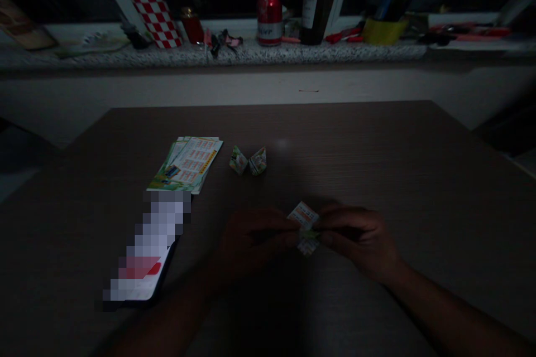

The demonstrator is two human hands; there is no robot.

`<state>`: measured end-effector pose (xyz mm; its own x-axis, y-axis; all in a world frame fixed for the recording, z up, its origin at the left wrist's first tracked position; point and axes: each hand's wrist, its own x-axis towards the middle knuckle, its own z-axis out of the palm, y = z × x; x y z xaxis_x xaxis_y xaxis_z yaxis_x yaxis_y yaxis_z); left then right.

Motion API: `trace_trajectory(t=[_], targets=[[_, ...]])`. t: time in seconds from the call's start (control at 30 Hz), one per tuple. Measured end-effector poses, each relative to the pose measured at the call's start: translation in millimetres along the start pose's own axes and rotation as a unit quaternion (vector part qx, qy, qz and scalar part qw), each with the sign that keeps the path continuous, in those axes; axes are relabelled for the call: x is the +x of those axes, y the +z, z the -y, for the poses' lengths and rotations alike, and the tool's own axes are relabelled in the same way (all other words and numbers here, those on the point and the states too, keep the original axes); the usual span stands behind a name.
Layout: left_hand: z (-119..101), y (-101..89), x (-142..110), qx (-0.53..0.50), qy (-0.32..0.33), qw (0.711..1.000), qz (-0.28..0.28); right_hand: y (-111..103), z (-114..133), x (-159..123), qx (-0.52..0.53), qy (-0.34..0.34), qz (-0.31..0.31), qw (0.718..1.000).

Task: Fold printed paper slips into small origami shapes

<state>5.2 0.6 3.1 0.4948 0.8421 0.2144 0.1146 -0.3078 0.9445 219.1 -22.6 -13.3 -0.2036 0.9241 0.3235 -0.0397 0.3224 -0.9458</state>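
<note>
Between my two hands is a small folded piece of printed paper [305, 215], white and green with a calendar-like print. My left hand [262, 234] pinches its left side between thumb and fingers. On the opposite side, my right hand [360, 234] pinches it the same way. Fingertips cover the paper's middle, so its folds there are hard to make out in the dim light. Beyond my left hand, two small folded paper pieces [258, 162] stand side by side on the table. Farther left lies a stack of printed calendar cards [195, 159].
A phone with a lit, blurred screen [144, 284] lies on the wooden table [355, 145], left of my left forearm. Behind the table, a granite windowsill [234, 56] holds a red can [269, 19], a dark bottle [312, 11], a checkered container [157, 14] and a yellow holder [383, 32].
</note>
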Motion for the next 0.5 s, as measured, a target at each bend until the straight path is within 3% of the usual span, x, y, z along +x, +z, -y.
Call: trace_trajectory(t=[0.27, 0.5], targets=[[-1, 4.6, -1, 0.039, 0.021, 0.992, -0.117, 3, -2, 0, -0.011, -0.001, -0.035, 0.999], [-6, 12.6, -4, 0.093, -0.002, 0.984, -0.155, 14, 3, 0, 0.009, 0.047, -0.093, 0.995]])
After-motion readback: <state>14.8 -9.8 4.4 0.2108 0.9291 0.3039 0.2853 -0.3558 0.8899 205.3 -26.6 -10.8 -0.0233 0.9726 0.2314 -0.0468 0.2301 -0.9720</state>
